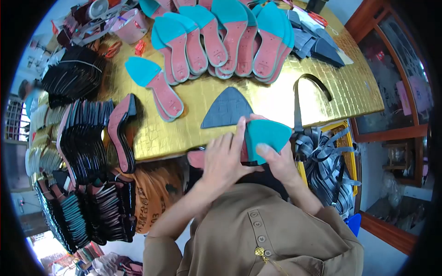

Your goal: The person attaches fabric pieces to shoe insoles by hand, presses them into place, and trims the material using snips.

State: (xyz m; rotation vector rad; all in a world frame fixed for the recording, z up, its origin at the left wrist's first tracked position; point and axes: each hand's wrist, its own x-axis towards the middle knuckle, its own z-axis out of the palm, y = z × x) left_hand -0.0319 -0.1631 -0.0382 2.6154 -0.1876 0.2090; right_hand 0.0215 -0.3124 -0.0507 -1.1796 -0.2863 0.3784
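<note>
An insole [267, 133] with a turquoise toe and a pink heel is held in front of my body at the table's edge. My right hand [283, 161] grips the toe end, its thumb on the turquoise face. My left hand [223, 158] lies across the middle of the insole and holds it, fingers pointing up and the index along the edge of the turquoise part. The pink heel end shows left of that hand; the underside is hidden. Just beyond the hands, a dark grey triangular fabric piece [225, 108] lies flat on the gold-covered table [359, 94].
Several turquoise-and-pink insoles [225, 37] overlap at the back, and a small stack [161, 89] lies nearer. Stacked dark-edged insoles [85, 142] stand at left. Dark fabric pieces [324, 50] lie back right. A yellow crate [352, 156] holds grey strips [327, 165] at right.
</note>
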